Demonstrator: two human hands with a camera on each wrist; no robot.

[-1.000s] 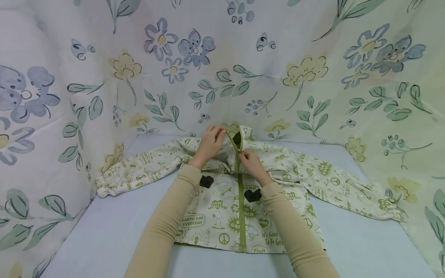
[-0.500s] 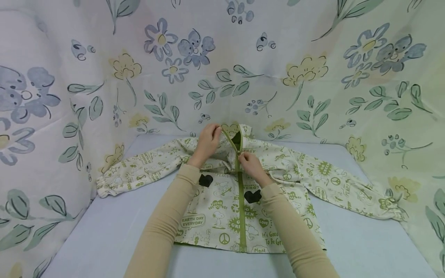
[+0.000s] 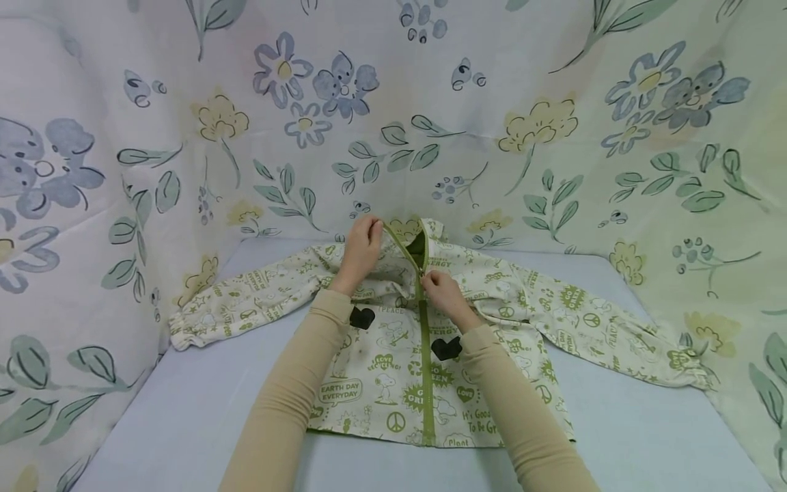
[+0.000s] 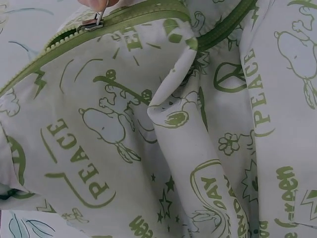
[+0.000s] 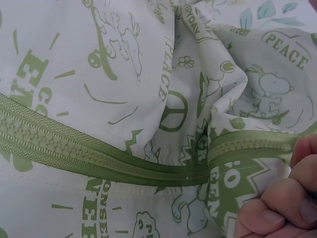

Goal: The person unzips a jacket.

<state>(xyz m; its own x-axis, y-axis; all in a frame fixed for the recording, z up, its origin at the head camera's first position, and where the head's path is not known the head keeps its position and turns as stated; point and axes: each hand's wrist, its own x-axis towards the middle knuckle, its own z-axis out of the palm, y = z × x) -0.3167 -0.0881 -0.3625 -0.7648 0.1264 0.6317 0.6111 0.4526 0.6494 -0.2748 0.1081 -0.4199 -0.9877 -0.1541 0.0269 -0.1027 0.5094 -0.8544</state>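
A cream jacket [image 3: 396, 372] with green lettering and cartoon dogs lies front up on a pale table [image 3: 645, 430], its sleeves stretched out to both sides. Down its middle runs a green zip [image 3: 426, 362], parted at the neck and closed below.

The right hand [image 3: 444, 290] is at the zip; its grip pinches the metal pull [image 4: 94, 22], which the left wrist view shows beneath a fingertip. The left hand [image 3: 361, 249] pinches the green-trimmed collar edge [image 3: 393, 236], holding it up and outward.

Over the past second the left hand has drawn farther away from the zip, and the right hand sits very slightly lower, so the neck gap is wider. That suggests the zip is being opened from the top, with most of it still to undo.

Two black heart patches [image 3: 446, 348] mark the jacket's front. Beyond the table hangs a flowered cloth [image 3: 393, 89].
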